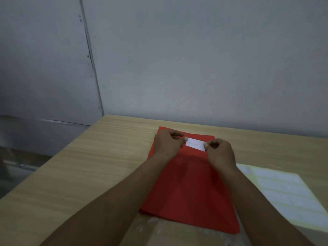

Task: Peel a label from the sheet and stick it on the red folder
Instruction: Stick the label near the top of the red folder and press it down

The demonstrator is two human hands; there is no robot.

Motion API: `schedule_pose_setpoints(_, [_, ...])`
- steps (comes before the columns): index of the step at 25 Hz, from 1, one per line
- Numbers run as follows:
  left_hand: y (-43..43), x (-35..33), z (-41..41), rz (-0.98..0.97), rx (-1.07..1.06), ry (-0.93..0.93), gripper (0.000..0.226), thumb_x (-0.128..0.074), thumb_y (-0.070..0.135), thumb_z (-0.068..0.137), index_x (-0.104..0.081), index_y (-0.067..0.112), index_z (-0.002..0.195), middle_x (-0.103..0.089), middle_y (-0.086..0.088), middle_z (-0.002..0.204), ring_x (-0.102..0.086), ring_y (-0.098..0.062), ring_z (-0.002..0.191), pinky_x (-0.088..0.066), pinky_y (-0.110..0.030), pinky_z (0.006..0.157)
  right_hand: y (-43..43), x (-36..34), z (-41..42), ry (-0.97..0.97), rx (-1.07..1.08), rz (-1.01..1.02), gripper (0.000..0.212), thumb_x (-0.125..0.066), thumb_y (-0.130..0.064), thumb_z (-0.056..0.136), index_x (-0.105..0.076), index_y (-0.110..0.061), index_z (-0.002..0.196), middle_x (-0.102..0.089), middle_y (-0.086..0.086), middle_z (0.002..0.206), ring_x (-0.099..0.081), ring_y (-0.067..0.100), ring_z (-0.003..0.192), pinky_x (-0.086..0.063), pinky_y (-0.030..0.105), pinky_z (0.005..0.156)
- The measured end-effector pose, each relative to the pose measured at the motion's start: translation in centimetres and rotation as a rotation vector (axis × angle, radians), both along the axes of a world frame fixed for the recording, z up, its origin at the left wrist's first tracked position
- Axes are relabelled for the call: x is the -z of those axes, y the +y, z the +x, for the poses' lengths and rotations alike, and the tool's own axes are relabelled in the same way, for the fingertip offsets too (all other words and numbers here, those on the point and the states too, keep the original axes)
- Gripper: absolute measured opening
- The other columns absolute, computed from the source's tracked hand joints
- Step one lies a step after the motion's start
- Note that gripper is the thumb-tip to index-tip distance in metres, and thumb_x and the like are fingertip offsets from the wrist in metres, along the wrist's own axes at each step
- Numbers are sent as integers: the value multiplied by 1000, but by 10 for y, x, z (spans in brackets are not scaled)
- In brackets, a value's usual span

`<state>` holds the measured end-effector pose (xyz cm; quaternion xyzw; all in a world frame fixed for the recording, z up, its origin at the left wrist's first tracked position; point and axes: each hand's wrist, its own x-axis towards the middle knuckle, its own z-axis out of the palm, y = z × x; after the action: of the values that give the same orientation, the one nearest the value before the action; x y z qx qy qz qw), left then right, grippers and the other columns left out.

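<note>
A red folder (191, 189) lies flat on the wooden table, its long side running away from me. A small white label (195, 144) with faint writing sits near the folder's far edge. My left hand (168, 144) pinches the label's left end between thumb and fingers. My right hand (221, 153) pinches its right end the same way. I cannot tell whether the label touches the folder or hovers just above it. The label sheet (287, 192), pale yellow with rows of white labels, lies to the right of the folder, partly under my right forearm.
The wooden table (79, 166) ends at its left edge, with floor beyond. A grey wall (195, 68) stands right behind the table's far edge. A clear plastic sleeve (159, 226) lies under the folder's near end.
</note>
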<state>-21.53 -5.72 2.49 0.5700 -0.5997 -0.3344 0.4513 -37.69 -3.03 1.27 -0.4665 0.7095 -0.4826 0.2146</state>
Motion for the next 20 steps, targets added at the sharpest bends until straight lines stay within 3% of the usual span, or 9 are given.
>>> schedule_pose_setpoints(5, [-32, 5, 46, 8, -126, -51, 25, -79, 34, 80, -80, 17, 99, -77, -1, 89, -71, -12, 86, -53, -24, 81, -50, 5, 51, -52, -97, 44, 7, -68, -18, 90, -72, -13, 88, -70, 4, 90, -63, 22, 85, -42, 28, 75])
schedule_pose_setpoints(9, [-50, 12, 64, 39, -155, -50, 23, -83, 28, 76, -79, 21, 97, -76, 3, 81, -70, -8, 80, -53, -22, 76, -79, 10, 69, -7, -87, 65, 6, -68, -18, 89, -71, -13, 87, -66, 2, 84, -59, 21, 80, -37, 25, 70])
schedule_pose_setpoints(15, [-72, 17, 63, 29, -205, -75, 24, -78, 39, 78, -77, 22, 95, -75, 6, 83, -70, -13, 89, -53, -39, 93, -100, 18, 80, -15, -76, 82, 6, -69, -18, 89, -70, -14, 85, -68, 3, 86, -63, 24, 84, -40, 27, 70])
schedule_pose_setpoints(20, [-79, 22, 56, 13, -210, -93, 20, -78, 24, 78, -74, 24, 97, -74, 7, 77, -69, -15, 95, -49, -44, 97, -104, 25, 81, 23, -46, 103, 6, -69, -21, 89, -70, -16, 86, -72, 5, 93, -66, 27, 90, -49, 31, 76])
